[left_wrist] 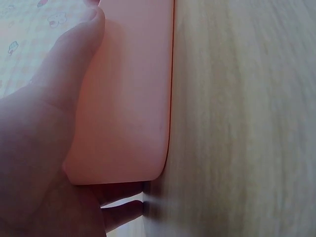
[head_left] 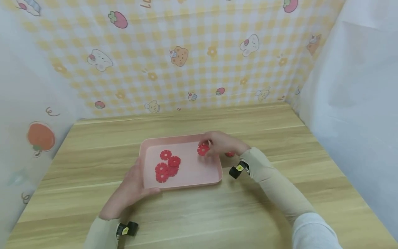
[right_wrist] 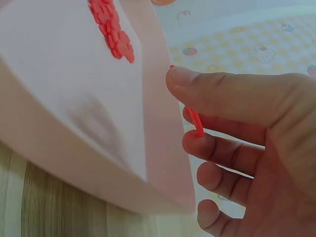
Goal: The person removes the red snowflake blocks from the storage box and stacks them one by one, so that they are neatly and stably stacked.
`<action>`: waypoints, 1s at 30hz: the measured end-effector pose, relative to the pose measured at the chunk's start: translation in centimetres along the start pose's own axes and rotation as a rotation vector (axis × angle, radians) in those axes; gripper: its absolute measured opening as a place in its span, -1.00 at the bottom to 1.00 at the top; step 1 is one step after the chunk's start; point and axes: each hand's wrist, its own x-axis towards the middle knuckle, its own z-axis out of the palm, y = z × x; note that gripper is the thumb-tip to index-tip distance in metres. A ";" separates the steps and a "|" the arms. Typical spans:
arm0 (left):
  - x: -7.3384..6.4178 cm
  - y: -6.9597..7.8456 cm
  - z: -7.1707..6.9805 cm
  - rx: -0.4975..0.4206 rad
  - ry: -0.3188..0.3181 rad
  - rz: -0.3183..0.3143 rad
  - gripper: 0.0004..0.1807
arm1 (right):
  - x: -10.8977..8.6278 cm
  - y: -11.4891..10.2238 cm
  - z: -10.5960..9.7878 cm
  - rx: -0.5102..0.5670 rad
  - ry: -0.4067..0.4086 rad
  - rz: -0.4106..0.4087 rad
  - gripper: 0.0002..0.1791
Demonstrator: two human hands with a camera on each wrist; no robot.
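Yellow-checked cloth (head_left: 199, 74) hangs at twelve o'clock behind your wood-grain surface (head_left: 202, 221). Taking the tray (head_left: 194, 173) as your dial, your left grip (head_left: 133, 183) wraps its corner at eight, thumb along the near edge. Your right grip (head_left: 221, 142) pinches one red disc (head_left: 203, 150) between thumb and fingers, inside the rim at two. The pile (head_left: 168, 169) lies flat in the tray toward nine; a spare disc (head_left: 229, 154) sits outside on the surface near three, partly hidden by your right wrist.

You look to be mid-way through gathering discs into the tray. Your next move probably calls for lowering this one toward nine and letting go, then reaching out to three for the spare.

Your head view gives you the held disc's face and the spare one. Only the right wrist view shows the held disc edge-on; only the left wrist view shows fingers behind the tray's end wall.
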 end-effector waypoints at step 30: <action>0.0 -0.1 0.0 -0.033 0.014 0.025 0.32 | -4.5 6.3 -0.6 0.058 0.200 0.114 -0.54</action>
